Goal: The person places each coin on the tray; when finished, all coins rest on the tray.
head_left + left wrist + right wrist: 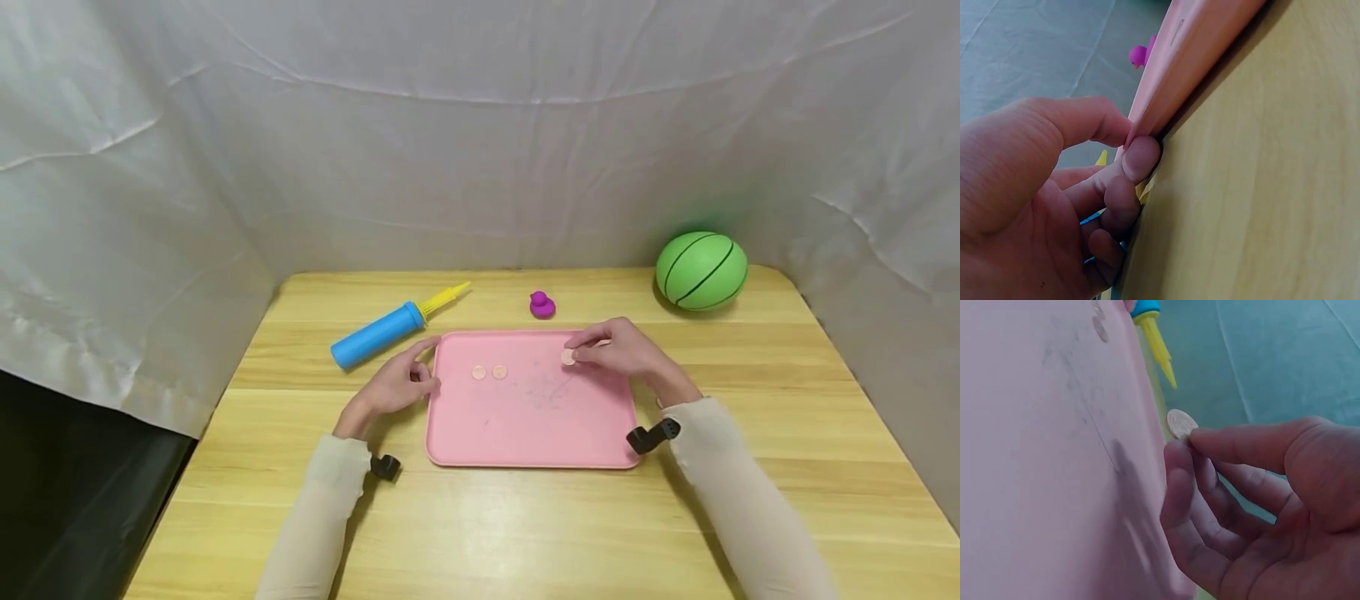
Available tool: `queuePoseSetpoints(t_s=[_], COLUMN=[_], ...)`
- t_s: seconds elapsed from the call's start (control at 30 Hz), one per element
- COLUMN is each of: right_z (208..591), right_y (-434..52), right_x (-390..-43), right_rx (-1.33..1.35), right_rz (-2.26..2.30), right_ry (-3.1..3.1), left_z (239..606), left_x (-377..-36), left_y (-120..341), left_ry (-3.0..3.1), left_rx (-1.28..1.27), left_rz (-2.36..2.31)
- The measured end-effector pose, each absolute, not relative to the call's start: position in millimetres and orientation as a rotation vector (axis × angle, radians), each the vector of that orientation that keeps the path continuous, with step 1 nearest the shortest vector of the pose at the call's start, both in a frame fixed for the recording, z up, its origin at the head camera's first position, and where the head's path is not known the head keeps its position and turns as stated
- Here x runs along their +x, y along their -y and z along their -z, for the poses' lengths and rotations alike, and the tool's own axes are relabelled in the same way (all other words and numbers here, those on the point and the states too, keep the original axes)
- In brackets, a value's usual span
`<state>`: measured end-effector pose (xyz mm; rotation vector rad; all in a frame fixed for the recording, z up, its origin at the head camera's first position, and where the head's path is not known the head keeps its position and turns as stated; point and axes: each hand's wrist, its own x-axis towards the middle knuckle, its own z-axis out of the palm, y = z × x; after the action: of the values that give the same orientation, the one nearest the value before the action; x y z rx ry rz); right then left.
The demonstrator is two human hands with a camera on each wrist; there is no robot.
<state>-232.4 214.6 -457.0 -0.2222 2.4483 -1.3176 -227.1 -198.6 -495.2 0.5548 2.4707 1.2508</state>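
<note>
A round copper-coloured coin is pinched between the thumb and fingertips of my right hand, above the right part of a pink tray. The right wrist view shows this coin held at its lower edge, apart from the tray. Two similar coins, a left one and a right one, lie side by side in the tray's left half. My left hand grips the tray's left rim, thumb on the inner side and fingers outside, as the left wrist view shows.
Behind the tray sits a small purple rubber duck. A blue hand pump with a yellow nozzle lies at the back left. A green ball rests in the back right corner. Pale fabric hangs behind the wooden table.
</note>
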Motion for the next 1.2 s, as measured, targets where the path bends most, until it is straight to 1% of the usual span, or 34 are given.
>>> queuePoseSetpoints(t_s=[0.27, 0.67, 1.03, 1.2], right_z=[460.4, 471.2, 470.4, 471.4], right_y=[-197.1, -175.8, -151.3, -143.8], right_x=[-241.7, -256.4, -257.8, -256.9], right_rx=[-0.127, -0.109, -0.240, -0.220], right_rz=[1.395, 1.489, 1.358, 1.337], right_ry=[-2.330, -2.097, -2.241, -2.246], left_z=[495.6, 494.4, 492.4, 494.6], left_x=[-227.9, -226.8, -227.4, -227.4], left_y=[199.0, 196.8, 198.3, 198.7], left_ry=[-2.475, -2.472, -2.461, -2.464], left_rx=[0.562, 0.560, 0.554, 0.556], left_rz=[-1.246, -1.237, -1.255, -1.249])
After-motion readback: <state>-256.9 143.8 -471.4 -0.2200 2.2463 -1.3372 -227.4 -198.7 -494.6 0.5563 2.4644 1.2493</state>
